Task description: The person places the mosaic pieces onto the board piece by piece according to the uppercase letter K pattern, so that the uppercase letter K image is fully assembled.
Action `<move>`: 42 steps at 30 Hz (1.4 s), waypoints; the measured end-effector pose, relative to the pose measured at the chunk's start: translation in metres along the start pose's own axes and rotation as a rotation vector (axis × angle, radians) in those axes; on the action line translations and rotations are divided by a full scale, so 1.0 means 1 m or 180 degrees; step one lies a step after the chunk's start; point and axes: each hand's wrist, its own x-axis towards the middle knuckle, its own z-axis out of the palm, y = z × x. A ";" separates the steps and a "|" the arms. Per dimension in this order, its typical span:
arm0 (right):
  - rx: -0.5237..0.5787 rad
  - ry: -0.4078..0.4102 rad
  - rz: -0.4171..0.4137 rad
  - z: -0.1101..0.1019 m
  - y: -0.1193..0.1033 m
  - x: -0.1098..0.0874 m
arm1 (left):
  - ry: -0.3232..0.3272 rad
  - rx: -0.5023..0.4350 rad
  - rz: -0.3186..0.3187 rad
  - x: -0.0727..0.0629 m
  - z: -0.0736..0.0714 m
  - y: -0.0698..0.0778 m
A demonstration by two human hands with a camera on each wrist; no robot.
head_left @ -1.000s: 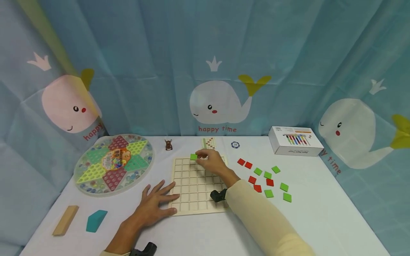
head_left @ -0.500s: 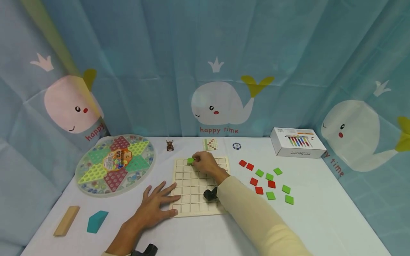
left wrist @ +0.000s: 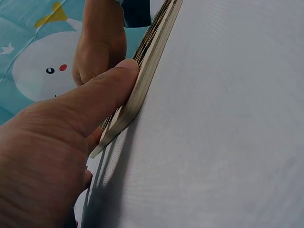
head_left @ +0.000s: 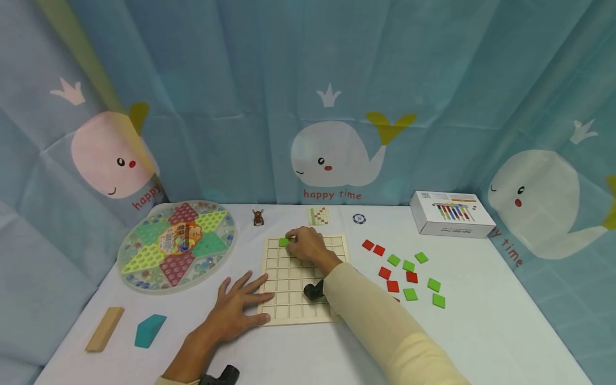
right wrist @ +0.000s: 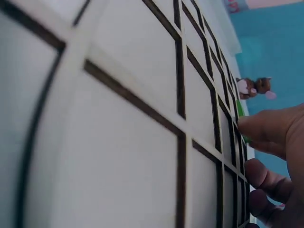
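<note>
My right hand [head_left: 305, 244] is over the far row of the wooden grid board [head_left: 303, 321]. Its thumb and fingertips pinch a green square tile [head_left: 283, 242], which lies about flat in a square of that row, near the far left corner. In the right wrist view, the thumb meets the edge of the green tile [right wrist: 240, 108] and the other fingers curl near the grid. My left hand [head_left: 236, 307] rests with spread fingers on the board's near left edge; its thumb [left wrist: 111, 83] lies over the near corner in the left wrist view. The right sleeve hides the board's near right part.
Several loose red tiles [head_left: 384, 272] and green tiles [head_left: 410, 294] lie right of the board. A pattern card [head_left: 319, 216], poker chip [head_left: 359, 218] and brown animal figurine [head_left: 258, 217] sit behind it. Left are a round marble game board [head_left: 135, 278], wooden block [head_left: 105, 329] and teal block [head_left: 150, 331]; a white box [head_left: 452, 214] stands back right.
My right hand has moved slightly left and down with the green tile, from the board's far edge into a far-row square. My left hand has stayed in place on the board.
</note>
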 end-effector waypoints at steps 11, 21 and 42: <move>0.0528 0.0128 -0.0413 -0.049 -0.010 -0.021 | -0.0014 0.0002 -0.0012 -0.002 -0.002 0.003; 0.0717 0.0425 -0.0882 -0.114 0.001 -0.073 | -0.0060 -0.0023 -0.0026 -0.002 -0.002 0.001; 0.0436 0.1111 -0.0678 -0.178 0.088 -0.176 | -0.0090 -0.0104 -0.0083 0.000 -0.002 0.002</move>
